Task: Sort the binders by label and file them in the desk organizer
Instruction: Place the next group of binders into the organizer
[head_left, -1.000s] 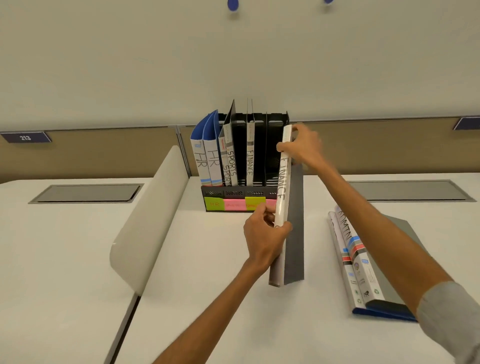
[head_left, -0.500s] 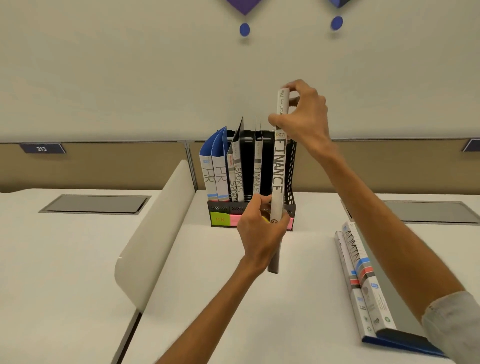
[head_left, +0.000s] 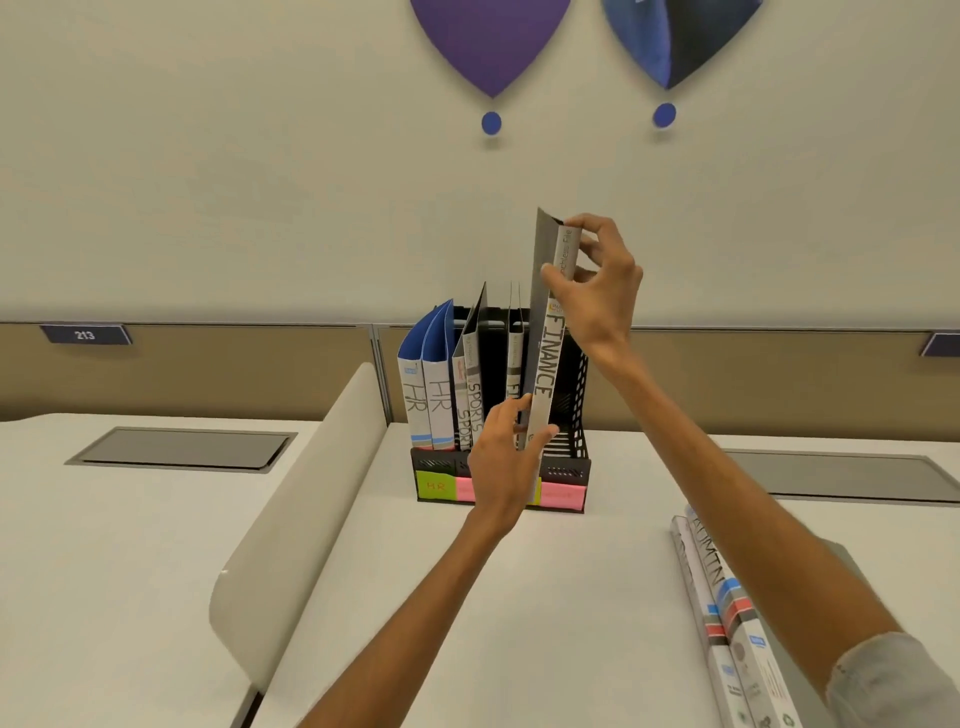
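Holds FINANCE binder (head_left: 545, 371) upright (long axis vertical) before desk organizer (head_left: 566, 472), centre frame; top pinched in right hand (head_left: 597, 291), bottom gripped in nearer left hand (head_left: 501, 460).

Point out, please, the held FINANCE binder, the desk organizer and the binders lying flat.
FINANCE binder (head_left: 545, 374): head view, lettered spine.
Desk organizer (head_left: 563, 470): head view, black front wall.
Flat binders (head_left: 710, 567): head view, lettered spine.

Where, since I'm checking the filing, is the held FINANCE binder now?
Head view, centre: the FINANCE binder is held upright before the desk organizer; right hand pinches its top, left hand grips its bottom.
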